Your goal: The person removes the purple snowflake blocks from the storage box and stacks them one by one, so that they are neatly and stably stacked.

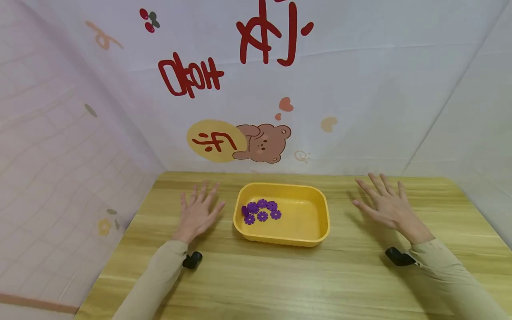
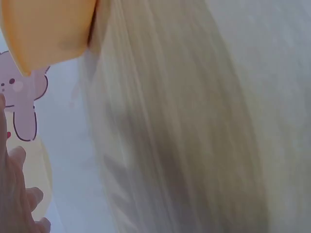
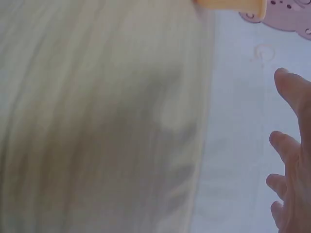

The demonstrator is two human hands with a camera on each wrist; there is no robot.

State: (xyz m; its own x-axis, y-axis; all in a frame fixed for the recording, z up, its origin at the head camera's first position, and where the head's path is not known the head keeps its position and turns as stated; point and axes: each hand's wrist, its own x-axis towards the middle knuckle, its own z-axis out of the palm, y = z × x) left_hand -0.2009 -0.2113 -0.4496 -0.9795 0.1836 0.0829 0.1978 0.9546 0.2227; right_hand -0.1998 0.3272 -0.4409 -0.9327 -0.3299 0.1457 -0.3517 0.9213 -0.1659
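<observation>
A yellow tray [image 1: 302, 231] stands between the two hands. Inside it, toward its left side, lie several small purple flower-shaped discs [image 1: 262, 216], some of them overlapping. To the left of the tray is my left hand [image 1: 197, 216], palm down with fingers spread, holding nothing. My right hand [image 1: 386, 205] is farther off on the tray's right, its fingers also spread and nothing in them. In both wrist views the hands hover over the wooden surface and cast shadows on it. The left wrist view catches a corner of the tray [image 2: 48, 34]; the right wrist view shows only a sliver.
The wooden table [image 1: 256, 280] reaches back to a white printed curtain [image 1: 360, 102] with red characters and a cartoon bear. More pale fabric [image 1: 60, 155] hangs along the left side. A black wrist device [image 1: 193, 260] sits at the left cuff, another [image 1: 399, 257] at the right.
</observation>
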